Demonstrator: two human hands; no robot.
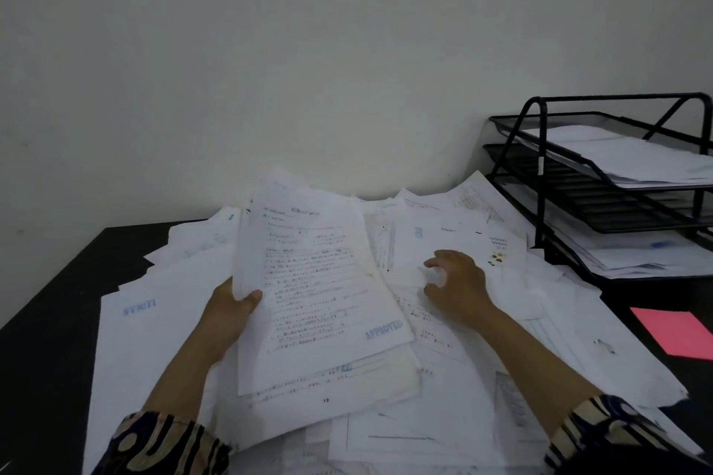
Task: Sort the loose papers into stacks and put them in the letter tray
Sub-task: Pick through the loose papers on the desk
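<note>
**Paper heap blocked desk middle, edges open**

Loose papers covered most of the desk. Bare strip lay along the left edge, another at right around a pink sheet. Letter tray stood at far right; its middle shelf was open, top and bottom held paper.

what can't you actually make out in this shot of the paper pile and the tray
- Body text on the held sheaf of white printed papers, head view: too blurred; only a blue APPROVED stamp reads.
- Black wire three-tier letter tray: right side cut off by the frame edge.
- Left hand: fingers hidden behind the sheaf; only the thumb shows.
- Pink paper sheet: right corner cut off.
</note>
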